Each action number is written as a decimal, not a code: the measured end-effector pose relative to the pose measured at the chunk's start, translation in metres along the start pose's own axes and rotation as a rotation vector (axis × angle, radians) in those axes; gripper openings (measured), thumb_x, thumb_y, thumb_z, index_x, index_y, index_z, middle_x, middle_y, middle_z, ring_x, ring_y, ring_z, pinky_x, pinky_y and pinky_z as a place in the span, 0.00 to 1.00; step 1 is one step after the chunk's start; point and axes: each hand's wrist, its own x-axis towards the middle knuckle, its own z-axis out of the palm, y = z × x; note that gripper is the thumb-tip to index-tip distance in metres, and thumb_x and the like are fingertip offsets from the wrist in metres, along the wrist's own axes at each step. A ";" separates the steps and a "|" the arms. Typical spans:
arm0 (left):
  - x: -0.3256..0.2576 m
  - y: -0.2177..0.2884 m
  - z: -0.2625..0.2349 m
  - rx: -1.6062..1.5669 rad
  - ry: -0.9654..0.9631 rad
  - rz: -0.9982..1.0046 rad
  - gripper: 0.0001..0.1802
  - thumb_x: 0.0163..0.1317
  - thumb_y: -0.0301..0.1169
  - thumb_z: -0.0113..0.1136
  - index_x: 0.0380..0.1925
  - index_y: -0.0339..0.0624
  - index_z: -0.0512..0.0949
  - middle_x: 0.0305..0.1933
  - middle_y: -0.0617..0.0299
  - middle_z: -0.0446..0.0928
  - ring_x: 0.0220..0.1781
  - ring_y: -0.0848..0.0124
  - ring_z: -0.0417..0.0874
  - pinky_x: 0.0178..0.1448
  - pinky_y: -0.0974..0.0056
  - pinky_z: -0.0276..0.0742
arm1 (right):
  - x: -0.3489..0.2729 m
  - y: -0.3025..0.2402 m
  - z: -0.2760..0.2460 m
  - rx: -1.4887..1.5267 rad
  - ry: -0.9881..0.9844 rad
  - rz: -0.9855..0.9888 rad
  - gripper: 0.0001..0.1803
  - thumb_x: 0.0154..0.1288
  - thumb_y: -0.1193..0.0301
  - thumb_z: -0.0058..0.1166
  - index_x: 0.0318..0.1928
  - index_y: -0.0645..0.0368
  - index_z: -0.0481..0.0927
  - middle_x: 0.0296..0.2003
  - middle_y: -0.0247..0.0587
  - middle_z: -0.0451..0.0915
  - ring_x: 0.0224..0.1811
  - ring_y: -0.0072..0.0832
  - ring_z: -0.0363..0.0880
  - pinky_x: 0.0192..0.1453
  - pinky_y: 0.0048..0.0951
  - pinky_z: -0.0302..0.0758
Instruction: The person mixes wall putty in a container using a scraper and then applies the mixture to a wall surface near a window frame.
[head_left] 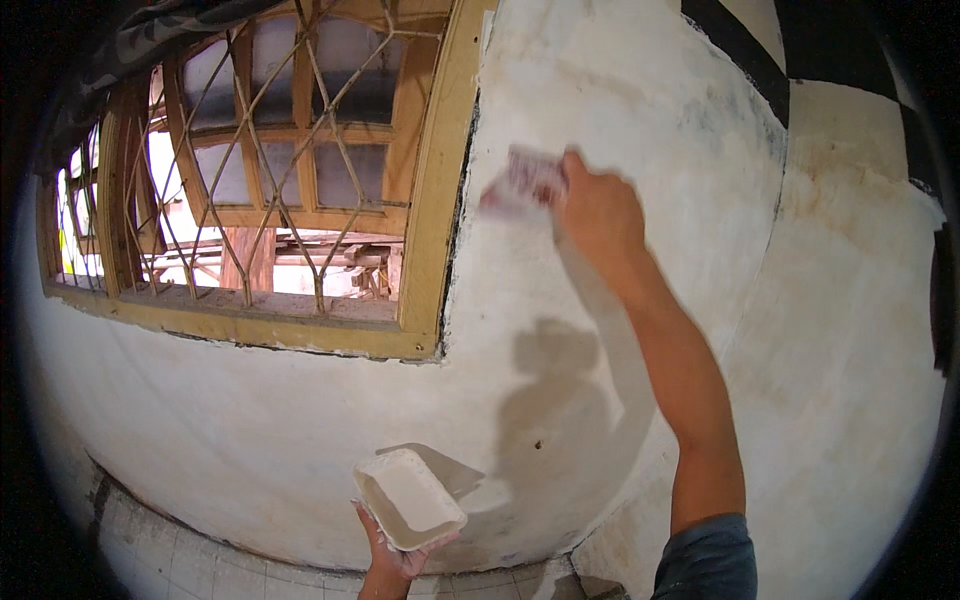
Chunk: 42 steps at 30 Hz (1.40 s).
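My right hand is raised to the wall right of the window, its fingers closed round a wide, whitish and purple paintbrush. Motion blurs the brush, and its far end is at or close to the white wall; contact is hard to make out. Lower down, my left hand holds a shallow, white rectangular tub from beneath, tilted so that its inside shows. A pale, paint-like layer covers its bottom. White smears mark the left fingers.
A yellow-brown wooden window frame with a diamond metal grille fills the upper left. Dark cloth hangs over its top corner. Black and cream squares cover the upper right wall. Grey floor tiles run along the wall's foot.
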 end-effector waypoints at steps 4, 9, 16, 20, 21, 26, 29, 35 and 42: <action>0.002 0.002 -0.011 0.400 0.001 0.006 0.51 0.60 0.75 0.36 0.74 0.54 0.50 0.71 0.52 0.62 0.66 0.42 0.71 0.56 0.29 0.76 | 0.102 0.041 -0.051 0.045 0.153 0.010 0.22 0.59 0.56 0.62 0.46 0.60 0.81 0.39 0.54 0.84 0.46 0.52 0.81 0.50 0.46 0.79; -0.004 0.002 -0.003 0.437 0.102 0.069 0.53 0.58 0.78 0.34 0.74 0.53 0.51 0.71 0.50 0.62 0.66 0.39 0.70 0.54 0.26 0.75 | 0.067 0.030 -0.065 0.159 -0.044 0.008 0.23 0.59 0.53 0.61 0.43 0.61 0.80 0.39 0.54 0.83 0.46 0.52 0.81 0.50 0.47 0.77; -0.008 0.000 0.004 0.500 0.118 0.054 0.53 0.58 0.78 0.33 0.74 0.56 0.51 0.71 0.49 0.61 0.67 0.40 0.69 0.55 0.29 0.77 | 0.108 0.038 -0.025 0.034 -0.063 0.020 0.20 0.58 0.56 0.63 0.41 0.60 0.80 0.41 0.54 0.83 0.43 0.51 0.82 0.50 0.46 0.77; -0.012 0.001 0.011 0.673 0.127 0.151 0.51 0.60 0.77 0.31 0.74 0.56 0.50 0.70 0.48 0.62 0.67 0.41 0.70 0.53 0.31 0.80 | 0.140 0.060 -0.092 0.078 0.275 0.174 0.11 0.57 0.63 0.65 0.38 0.56 0.86 0.42 0.52 0.86 0.44 0.43 0.86 0.46 0.45 0.81; -0.013 0.004 0.006 0.570 0.110 0.113 0.51 0.60 0.76 0.31 0.74 0.55 0.50 0.70 0.48 0.62 0.67 0.42 0.70 0.53 0.32 0.80 | 0.133 0.056 -0.102 0.157 0.239 0.156 0.10 0.57 0.65 0.63 0.35 0.58 0.86 0.37 0.53 0.86 0.40 0.45 0.86 0.43 0.43 0.81; -0.011 0.008 0.000 0.495 0.097 0.005 0.51 0.60 0.76 0.29 0.73 0.53 0.52 0.69 0.47 0.64 0.64 0.43 0.73 0.51 0.34 0.83 | 0.066 0.056 -0.086 0.534 -0.162 0.184 0.21 0.61 0.58 0.59 0.40 0.66 0.81 0.38 0.47 0.84 0.37 0.36 0.84 0.47 0.35 0.79; -0.013 0.011 0.001 0.490 0.094 -0.035 0.51 0.59 0.77 0.29 0.73 0.55 0.52 0.69 0.51 0.65 0.64 0.43 0.74 0.52 0.33 0.81 | 0.048 0.061 -0.093 0.918 -0.306 0.216 0.23 0.64 0.57 0.56 0.40 0.69 0.80 0.36 0.39 0.83 0.37 0.27 0.83 0.47 0.27 0.79; -0.009 0.008 0.007 0.564 0.092 -0.067 0.52 0.58 0.79 0.28 0.73 0.58 0.55 0.70 0.57 0.66 0.66 0.44 0.72 0.54 0.32 0.78 | 0.068 0.045 -0.138 0.723 -0.135 0.219 0.09 0.58 0.70 0.60 0.31 0.65 0.84 0.31 0.58 0.84 0.34 0.51 0.84 0.38 0.41 0.80; -0.011 0.012 0.007 0.561 0.085 -0.135 0.50 0.60 0.77 0.29 0.73 0.58 0.53 0.70 0.54 0.65 0.66 0.46 0.72 0.56 0.28 0.75 | 0.075 0.014 -0.106 0.085 0.239 -0.249 0.15 0.64 0.70 0.53 0.49 0.64 0.75 0.32 0.60 0.82 0.33 0.51 0.83 0.38 0.47 0.79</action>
